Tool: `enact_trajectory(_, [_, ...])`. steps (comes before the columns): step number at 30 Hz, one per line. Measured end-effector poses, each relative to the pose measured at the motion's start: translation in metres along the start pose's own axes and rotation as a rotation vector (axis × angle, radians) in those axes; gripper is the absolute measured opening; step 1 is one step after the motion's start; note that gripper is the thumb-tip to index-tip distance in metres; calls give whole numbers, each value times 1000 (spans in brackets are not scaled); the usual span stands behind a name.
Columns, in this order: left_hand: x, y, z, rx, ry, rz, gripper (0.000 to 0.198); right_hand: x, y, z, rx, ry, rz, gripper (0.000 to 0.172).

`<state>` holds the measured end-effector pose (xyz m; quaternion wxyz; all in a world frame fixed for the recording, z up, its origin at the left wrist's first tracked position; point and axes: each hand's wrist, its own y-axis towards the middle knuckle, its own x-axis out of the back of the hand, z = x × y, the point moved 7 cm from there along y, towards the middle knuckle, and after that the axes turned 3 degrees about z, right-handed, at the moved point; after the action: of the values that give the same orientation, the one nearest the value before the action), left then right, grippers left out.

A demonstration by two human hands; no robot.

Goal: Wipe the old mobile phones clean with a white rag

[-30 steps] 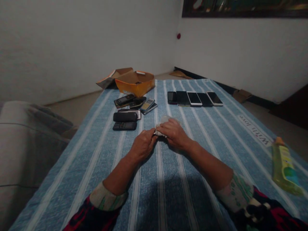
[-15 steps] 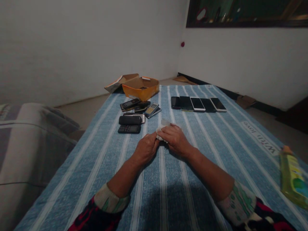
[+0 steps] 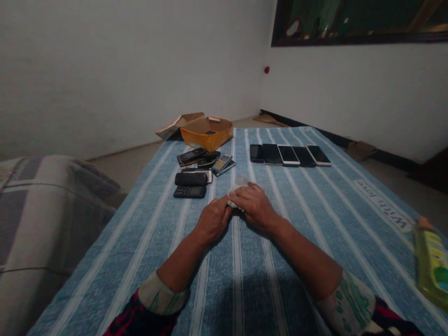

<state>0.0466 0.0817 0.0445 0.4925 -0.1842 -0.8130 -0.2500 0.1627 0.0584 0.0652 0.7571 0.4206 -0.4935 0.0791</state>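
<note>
Over the middle of the striped cloth my two hands meet. My right hand (image 3: 255, 203) is closed on a crumpled white tissue (image 3: 241, 181), whose thin edge sticks up past the fingers. My left hand (image 3: 213, 218) is closed too, its fingertips against the tissue; what it grips is hidden behind the fingers. Nearest to it lies a black keypad phone (image 3: 190, 192), with a black oblong case-like item (image 3: 191, 179) just behind. Farther back, a silver keypad phone (image 3: 221, 164) rests on a loose pile of older phones (image 3: 192, 155).
A row of several touchscreen phones (image 3: 289, 155) lies at the far right. An open orange cardboard box (image 3: 206, 135) stands at the back left. A bottle of yellow-green liquid (image 3: 431, 263) lies by the right edge. Beyond the left edge is a draped grey cloth (image 3: 52, 224).
The view has tilted slightly, so the phones and box sit a little lower in it. Both hands stay together at the tissue, with hardly any shift.
</note>
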Motion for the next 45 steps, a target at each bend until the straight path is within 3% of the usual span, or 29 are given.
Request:
enact_trajectory(2, [0,0,1,12,-2,2,21,0,-1,-4,-19,23,-12,30])
enact_trajectory(8, [-4,2,8,72,25,35,24,7,-22,-53,-130,293,-138,40])
enact_trajectory(11, [-3,2,8,76,25,33,26,7,-28,-65,-180,391,-151,43])
enact_trajectory(15, [-3,1,7,85,33,38,27,9,-23,-49,-110,240,-153,38])
enact_trajectory(22, [0,2,8,78,-62,4,26,-5,0,-16,-55,57,-15,34])
enact_trajectory(26, [-1,2,12,88,-94,-6,26,0,-5,-29,-59,162,-58,38])
enact_trajectory(30, [-2,2,14,102,-59,9,30,6,-19,-55,-156,311,-144,45])
enact_trajectory(32, [-2,1,14,110,-41,6,31,6,-20,-55,-173,298,-158,45])
enact_trajectory(38, [1,0,9,98,-23,-3,24,0,-6,-26,-52,135,-77,37])
enact_trajectory(45, [1,0,11,119,-28,-1,26,8,-23,-60,-200,396,-174,43])
